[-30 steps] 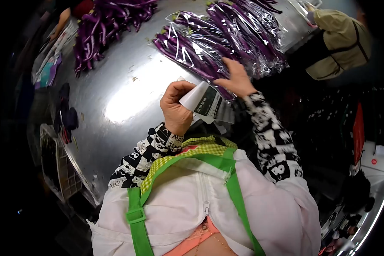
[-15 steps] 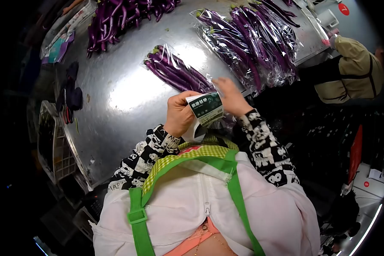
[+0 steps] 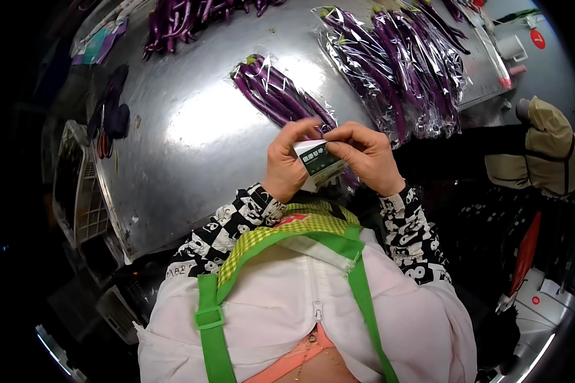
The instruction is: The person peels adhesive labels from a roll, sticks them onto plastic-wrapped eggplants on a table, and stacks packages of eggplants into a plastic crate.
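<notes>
A dark green and white printed label [image 3: 321,165] is between my two hands, in front of my apron. My left hand [image 3: 285,163] is closed on its left side, with white backing paper hanging below. At the label's upper right edge, my right hand [image 3: 369,159] pinches with thumb and forefinger. Just beyond my hands, a clear bag of long purple eggplants [image 3: 276,92] lies on the metal table [image 3: 172,185], its near end partly hidden behind my hands and the label.
Several bagged eggplants [image 3: 396,70] lie at the back right, and loose eggplants [image 3: 185,19] are heaped at the back left. Scissors [image 3: 103,143] and a dark cloth-like item [image 3: 116,105] lie at the left edge. Another person's sleeve [image 3: 552,137] is at the right.
My right hand has come down from above the label and now pinches its upper right edge. My left hand still holds the label. The view has shifted slightly.
</notes>
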### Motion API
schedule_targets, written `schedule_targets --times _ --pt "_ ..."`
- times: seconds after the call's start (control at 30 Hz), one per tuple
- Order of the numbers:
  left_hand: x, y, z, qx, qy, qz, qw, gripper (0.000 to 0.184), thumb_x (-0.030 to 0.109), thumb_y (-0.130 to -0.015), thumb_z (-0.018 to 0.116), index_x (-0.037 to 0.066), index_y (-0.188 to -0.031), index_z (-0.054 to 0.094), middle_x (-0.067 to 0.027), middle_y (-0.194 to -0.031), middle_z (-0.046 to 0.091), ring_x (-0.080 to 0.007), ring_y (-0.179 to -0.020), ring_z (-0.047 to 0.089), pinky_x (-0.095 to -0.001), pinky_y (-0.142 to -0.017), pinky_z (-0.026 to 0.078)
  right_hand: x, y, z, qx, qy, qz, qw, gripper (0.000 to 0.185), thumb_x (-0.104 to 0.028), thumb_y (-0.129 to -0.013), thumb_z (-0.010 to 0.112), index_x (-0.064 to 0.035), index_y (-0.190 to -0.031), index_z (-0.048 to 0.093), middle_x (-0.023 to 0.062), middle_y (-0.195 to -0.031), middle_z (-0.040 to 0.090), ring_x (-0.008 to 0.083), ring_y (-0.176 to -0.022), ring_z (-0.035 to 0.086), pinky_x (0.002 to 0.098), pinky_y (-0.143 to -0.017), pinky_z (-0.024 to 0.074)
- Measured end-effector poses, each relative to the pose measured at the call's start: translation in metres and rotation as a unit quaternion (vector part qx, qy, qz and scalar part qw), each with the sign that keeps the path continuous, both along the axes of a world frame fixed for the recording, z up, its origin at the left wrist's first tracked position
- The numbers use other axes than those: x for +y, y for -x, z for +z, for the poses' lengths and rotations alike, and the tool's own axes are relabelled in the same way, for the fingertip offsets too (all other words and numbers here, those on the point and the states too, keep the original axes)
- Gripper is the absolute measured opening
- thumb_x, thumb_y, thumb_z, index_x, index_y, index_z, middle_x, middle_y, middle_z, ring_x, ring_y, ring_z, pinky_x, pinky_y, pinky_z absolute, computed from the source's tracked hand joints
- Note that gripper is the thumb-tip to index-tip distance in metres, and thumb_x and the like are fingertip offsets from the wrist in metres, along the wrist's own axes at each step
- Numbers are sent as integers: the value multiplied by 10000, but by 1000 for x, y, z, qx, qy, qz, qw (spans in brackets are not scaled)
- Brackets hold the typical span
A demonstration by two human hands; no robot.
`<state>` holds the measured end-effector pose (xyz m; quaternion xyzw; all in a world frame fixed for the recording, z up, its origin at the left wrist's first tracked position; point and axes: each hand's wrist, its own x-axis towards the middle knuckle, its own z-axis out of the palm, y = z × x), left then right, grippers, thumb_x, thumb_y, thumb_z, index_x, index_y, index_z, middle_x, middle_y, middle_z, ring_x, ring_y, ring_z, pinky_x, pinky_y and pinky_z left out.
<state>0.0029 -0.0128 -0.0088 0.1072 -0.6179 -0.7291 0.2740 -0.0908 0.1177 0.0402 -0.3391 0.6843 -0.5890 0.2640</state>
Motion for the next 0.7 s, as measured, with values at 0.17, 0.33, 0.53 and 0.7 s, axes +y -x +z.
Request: schedule_targets --times 0.17,0.33,0.53,0.7 --pt "-1 -11 -55 -94 -142 -69 983 93 48 -840 642 16 -926 657 -31 -803 671 -80 -710 605 -225 -643 492 -11 15 -10 131 -44 48 989 84 -22 -824 632 7 -903 643 34 -849 543 98 -755 514 226 -680 414" --pt "-9 -46 -100 -354 145 -187 905 178 196 -767 692 56 -876 694 -141 -770 687 -212 -683 672 -325 -645 517 -54 59 -14 -9 -129 59 990 177 -159 -855 626 8 -905 656 56 -882 627 117 -792 572 267 -709 455" --pt "-4 -59 -84 -258 332 -154 894 91 142 -658 698 102 -729 655 -126 -722 637 -321 -667 621 -403 -609 489 -145 106 -112 179 -310 133 924 311 -322 -804 689 -151 -1060 644 100 -978 643 204 -933 597 395 -896 431" --pt "-10 -55 -74 -80 310 -99 942 126 109 -688 715 62 -666 601 -109 -650 567 -304 -605 570 -378 -545 445 -139 88 -145 266 -395 -100 874 755 -619 -794 577 -192 -1384 380 168 -1217 471 324 -1134 449 520 -922 377"
